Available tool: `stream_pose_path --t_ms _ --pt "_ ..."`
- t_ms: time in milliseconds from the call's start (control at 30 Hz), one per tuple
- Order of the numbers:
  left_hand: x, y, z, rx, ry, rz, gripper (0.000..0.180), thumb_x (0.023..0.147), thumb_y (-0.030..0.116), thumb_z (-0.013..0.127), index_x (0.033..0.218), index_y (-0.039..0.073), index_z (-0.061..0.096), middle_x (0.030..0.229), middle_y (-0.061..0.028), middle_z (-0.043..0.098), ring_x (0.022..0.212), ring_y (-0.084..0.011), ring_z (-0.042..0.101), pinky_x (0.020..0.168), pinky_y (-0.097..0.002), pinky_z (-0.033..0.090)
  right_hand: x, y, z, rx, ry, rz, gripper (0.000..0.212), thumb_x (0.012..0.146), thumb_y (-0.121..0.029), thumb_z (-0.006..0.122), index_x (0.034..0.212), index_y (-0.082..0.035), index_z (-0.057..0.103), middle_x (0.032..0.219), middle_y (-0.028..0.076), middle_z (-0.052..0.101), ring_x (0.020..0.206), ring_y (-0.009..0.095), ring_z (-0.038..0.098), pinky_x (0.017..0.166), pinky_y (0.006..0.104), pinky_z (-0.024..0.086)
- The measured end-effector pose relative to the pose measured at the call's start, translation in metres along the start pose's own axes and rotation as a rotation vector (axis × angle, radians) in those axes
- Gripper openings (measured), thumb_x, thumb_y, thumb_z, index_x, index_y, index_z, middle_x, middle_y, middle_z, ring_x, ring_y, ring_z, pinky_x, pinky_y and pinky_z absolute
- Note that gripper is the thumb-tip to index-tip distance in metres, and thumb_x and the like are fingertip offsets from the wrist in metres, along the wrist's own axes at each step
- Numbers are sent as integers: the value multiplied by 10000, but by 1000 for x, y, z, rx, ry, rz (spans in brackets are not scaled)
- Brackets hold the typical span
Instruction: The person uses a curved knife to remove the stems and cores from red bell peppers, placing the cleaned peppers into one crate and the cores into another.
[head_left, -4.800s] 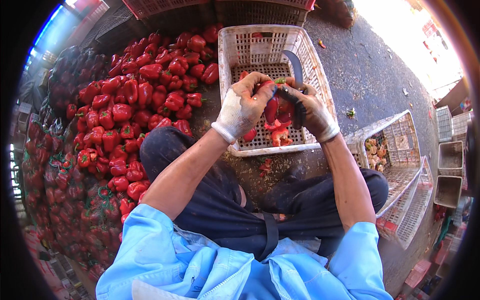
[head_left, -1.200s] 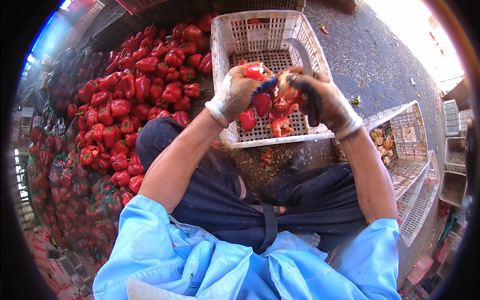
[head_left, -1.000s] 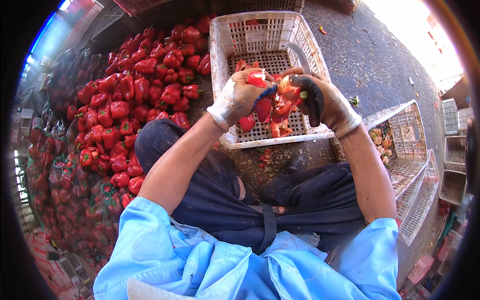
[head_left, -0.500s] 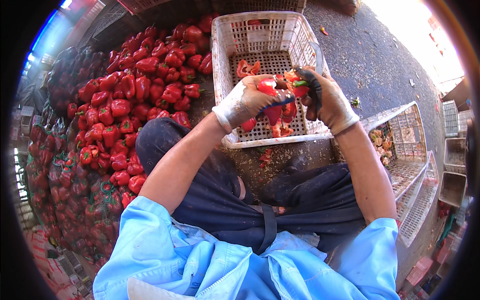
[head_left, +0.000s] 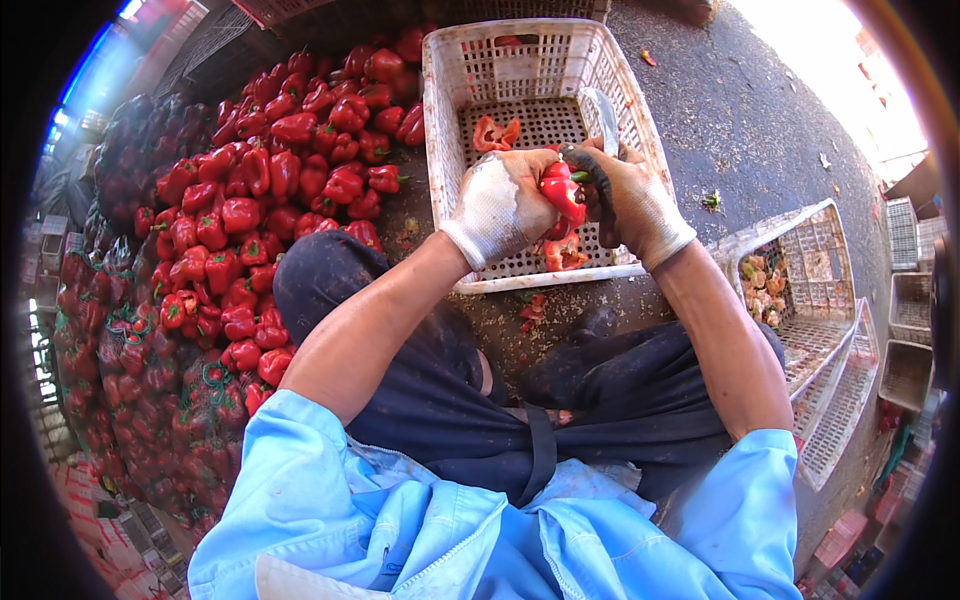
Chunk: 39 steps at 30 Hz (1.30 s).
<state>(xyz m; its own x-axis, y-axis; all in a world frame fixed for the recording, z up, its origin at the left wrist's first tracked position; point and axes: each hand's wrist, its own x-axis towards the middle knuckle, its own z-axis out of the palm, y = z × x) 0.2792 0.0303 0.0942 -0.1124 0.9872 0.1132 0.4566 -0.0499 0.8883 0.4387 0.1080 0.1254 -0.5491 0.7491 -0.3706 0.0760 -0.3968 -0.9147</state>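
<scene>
Both my hands wear soiled white gloves and meet over a white plastic crate (head_left: 440,130). My left hand (head_left: 507,200) is closed round a red bell pepper (head_left: 565,195), whose green stem shows on the right side. My right hand (head_left: 630,200) grips a knife (head_left: 606,120); its pale curved blade sticks out beyond the fingers and its handle is hidden. The right fingertips are up against the pepper near the stem. Inside the crate lie a hollow pepper piece (head_left: 495,134) at the left and another cut piece (head_left: 563,253) below my hands.
A big heap of whole red peppers (head_left: 290,170) covers the ground at left, with filled net bags (head_left: 130,390) beyond it. To my right, a tilted crate (head_left: 815,260) holds pepper cores (head_left: 763,285). Pepper scraps (head_left: 532,312) lie before the crate, near my crossed legs.
My hands have come closer together, and the left has turned with its back upward. The knife blade has swung left. The pepper has turned between my hands.
</scene>
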Motion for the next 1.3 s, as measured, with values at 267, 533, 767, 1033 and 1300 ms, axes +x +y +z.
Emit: stream_pose_path --t_ms 267,533,767,1033,1300 --pt "2 -2 -7 -57 -21 133 202 857 164 729 1012 35 736 817 -159 739 732 -196 722 694 -350 564 8 16 -19 -550 -274 -762 246 1013 -388 611 1118 -166 632 669 -46 574 461 56 501 342 231 329" --pt "-8 22 -24 -456 -132 -29 225 919 35 679 1131 -24 728 929 -16 736 816 -60 640 721 -257 562 10 13 -20 -340 -287 -501 337 1036 -385 568 1159 -75 614 689 -40 545 496 52 484 359 220 342" --pt "-8 -1 -22 -432 -84 81 248 975 80 607 1176 -42 685 1005 -50 735 821 -93 677 728 -255 554 21 2 -32 494 -177 -6 417 1054 -375 530 1184 16 597 709 -33 517 529 48 466 376 209 354" --pt "0 -4 -29 -727 120 -403 204 987 194 647 1036 5 710 834 -60 711 667 -129 669 557 -288 541 0 -29 -144 -520 123 -160 489 919 -27 638 1399 -12 546 1167 122 727 967 168 699 872 298 560" --pt "-2 0 -27 -881 242 -551 208 947 303 711 893 102 718 667 -32 671 441 -135 582 391 -260 378 -77 -26 -257 -823 601 -335 461 950 -316 712 1333 -75 620 871 34 653 624 74 555 512 226 420"
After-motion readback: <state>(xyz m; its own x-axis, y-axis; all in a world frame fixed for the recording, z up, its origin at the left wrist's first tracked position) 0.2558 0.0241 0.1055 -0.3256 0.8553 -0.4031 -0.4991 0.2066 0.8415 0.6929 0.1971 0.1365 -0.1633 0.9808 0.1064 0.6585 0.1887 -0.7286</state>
